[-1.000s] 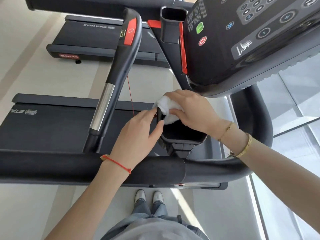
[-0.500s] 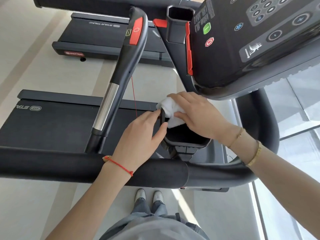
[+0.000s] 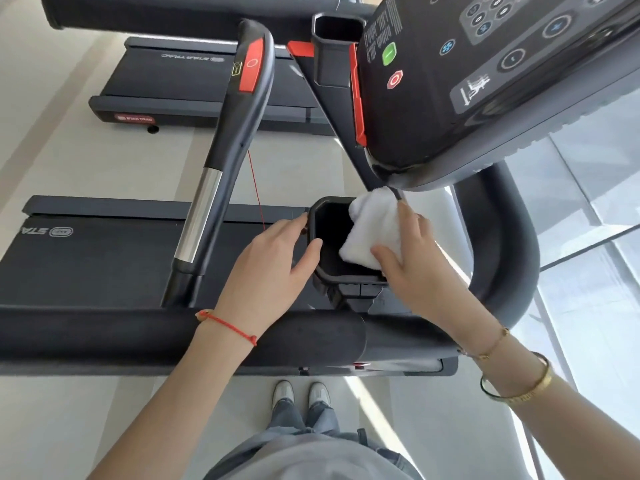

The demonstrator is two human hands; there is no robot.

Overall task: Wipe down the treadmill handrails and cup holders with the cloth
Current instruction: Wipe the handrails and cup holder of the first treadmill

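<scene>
White cloth [image 3: 372,230] sits pinched in my right hand [image 3: 415,268] against the cup holder's [image 3: 332,275] right wall, left hand [image 3: 273,265] gripping its left rim — I'd drag it slowly round every inner face, pressing firmly.

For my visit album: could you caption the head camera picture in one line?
Right hand presses a white cloth on the cup holder rim while the left hand steadies it.

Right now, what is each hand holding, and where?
Right hand grips the white cloth by its right side; left hand pinches the cup holder by its left rim.
</scene>
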